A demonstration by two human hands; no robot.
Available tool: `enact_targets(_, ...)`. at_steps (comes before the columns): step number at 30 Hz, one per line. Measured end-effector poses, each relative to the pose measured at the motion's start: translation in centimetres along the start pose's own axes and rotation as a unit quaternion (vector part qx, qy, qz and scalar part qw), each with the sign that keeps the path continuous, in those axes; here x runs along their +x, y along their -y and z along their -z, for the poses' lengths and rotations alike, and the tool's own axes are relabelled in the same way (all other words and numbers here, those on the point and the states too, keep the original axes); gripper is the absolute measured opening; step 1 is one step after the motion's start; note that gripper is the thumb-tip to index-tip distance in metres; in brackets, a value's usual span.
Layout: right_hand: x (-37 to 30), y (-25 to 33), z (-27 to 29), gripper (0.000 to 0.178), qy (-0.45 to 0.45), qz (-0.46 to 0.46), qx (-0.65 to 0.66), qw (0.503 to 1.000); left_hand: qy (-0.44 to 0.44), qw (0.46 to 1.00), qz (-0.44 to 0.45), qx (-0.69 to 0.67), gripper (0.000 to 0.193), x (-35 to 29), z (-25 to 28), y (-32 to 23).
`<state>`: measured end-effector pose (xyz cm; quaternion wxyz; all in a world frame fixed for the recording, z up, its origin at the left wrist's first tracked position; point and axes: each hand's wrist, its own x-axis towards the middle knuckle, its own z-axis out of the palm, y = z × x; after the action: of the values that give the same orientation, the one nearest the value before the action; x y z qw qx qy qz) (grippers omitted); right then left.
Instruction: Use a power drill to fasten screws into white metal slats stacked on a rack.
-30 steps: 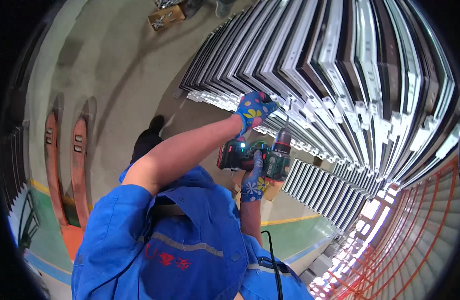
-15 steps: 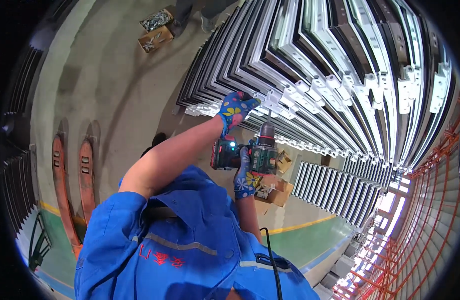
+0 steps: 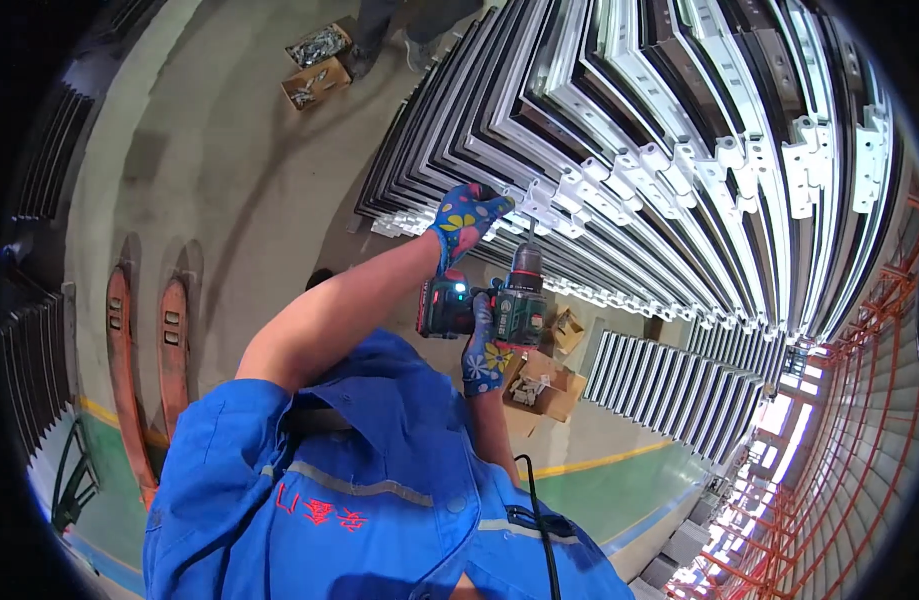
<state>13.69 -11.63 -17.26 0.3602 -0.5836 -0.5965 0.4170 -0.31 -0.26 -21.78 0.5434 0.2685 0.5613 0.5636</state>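
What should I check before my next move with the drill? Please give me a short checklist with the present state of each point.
1. Drill held in the right hand: ok.
2. Left hand well away from the drill bit: not ok, its fingertips look close to it.
3. Bit seated at the white bracket: cannot tell, too small.
4. Black cord away from the drill: ok, it hangs over the blue jacket.
5. Gloves on both hands: ok.

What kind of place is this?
Probably a factory or workshop: a packed row of upright white-and-black framed panels, two long orange forks at floor level, and a dark green cordless drill in the blue flower-patterned gloved right hand.
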Motion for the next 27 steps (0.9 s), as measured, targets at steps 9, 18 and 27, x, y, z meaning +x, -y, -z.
enact_targets(9,0.6,-2.9,0.4,0.027,-0.009,0.031,-0.112,0.993,0.015,0.998,-0.013,-0.059,0.011,0.5,-0.1,0.7)
enact_targets(18,0.9,-3.9,-0.3,0.024,-0.059,0.176,-0.257,0.948,0.017,0.997,-0.006,-0.076,0.015,-0.5,1.3,-0.4)
enact_targets(27,1.1,-3.4,0.3,0.023,-0.064,0.201,-0.239,0.948,0.0,0.998,0.041,-0.04,0.015,-0.8,0.1,-2.0)
